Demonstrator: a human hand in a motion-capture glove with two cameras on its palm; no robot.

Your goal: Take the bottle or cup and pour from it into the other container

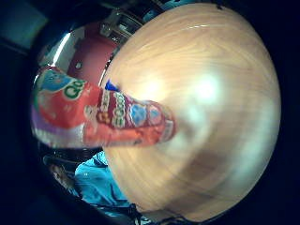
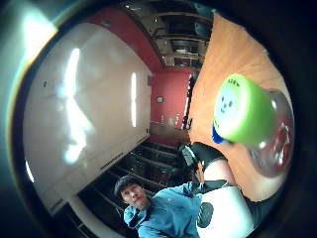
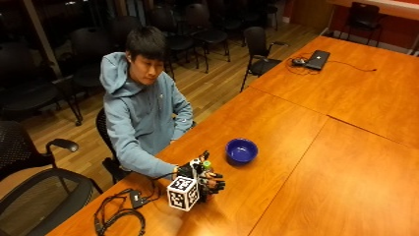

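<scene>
In the outside view a bottle with a green cap (image 3: 207,163) and a red label stands upright near the table's front edge, and my gloved right hand (image 3: 208,183) grips it round the body. A blue bowl (image 3: 241,150) sits on the wooden table (image 3: 294,147) a short way beyond the bottle, apart from it. The red label (image 1: 108,117) fills much of the little finger side palm view, with a sliver of the bowl (image 1: 111,86) behind it. The thumb side view shows the green cap (image 2: 242,109) with a smiling face and a gloved finger (image 2: 205,152) beside it. Whether the bottle's base touches the table I cannot tell.
A laptop (image 3: 317,59) with a cable lies at the far end of the table. A black cable bundle (image 3: 118,219) lies at the near corner. Chairs stand along the person's side. A seam (image 3: 288,172) runs between the joined tabletops.
</scene>
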